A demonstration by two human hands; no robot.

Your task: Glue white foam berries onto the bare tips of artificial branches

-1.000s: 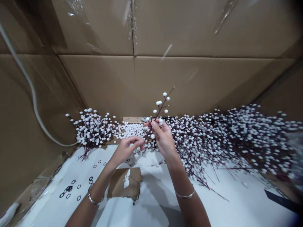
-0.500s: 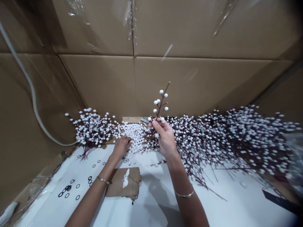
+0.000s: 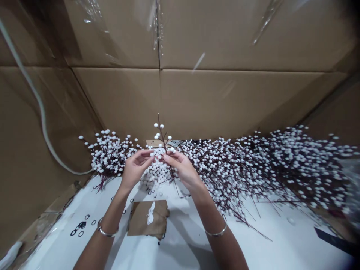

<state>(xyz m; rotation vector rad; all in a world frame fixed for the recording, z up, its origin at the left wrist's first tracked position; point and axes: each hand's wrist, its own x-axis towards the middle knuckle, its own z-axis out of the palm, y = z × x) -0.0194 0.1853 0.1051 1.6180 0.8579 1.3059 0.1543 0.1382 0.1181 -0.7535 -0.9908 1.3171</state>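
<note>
My right hand [image 3: 181,168] pinches a thin dark twig [image 3: 163,138] studded with small white beads and holds it upright above the table. My left hand [image 3: 135,167] meets it from the left, its fingertips pinched on a small white bead [image 3: 152,154] at the twig's lower part. Right under both hands lies a heap of loose white beads [image 3: 157,170]. Each wrist wears a metal bangle.
A large pile of beaded twigs [image 3: 267,165] stretches to the right, a smaller bunch [image 3: 108,155] lies at the left. Small black rings [image 3: 81,227] and a brown cardboard scrap [image 3: 147,223] with white glue lie on the white table. Cardboard walls surround the space.
My left hand has risen from the loose bead heap to the twig. My right hand has shifted left and lower, tilting the twig leftward.
</note>
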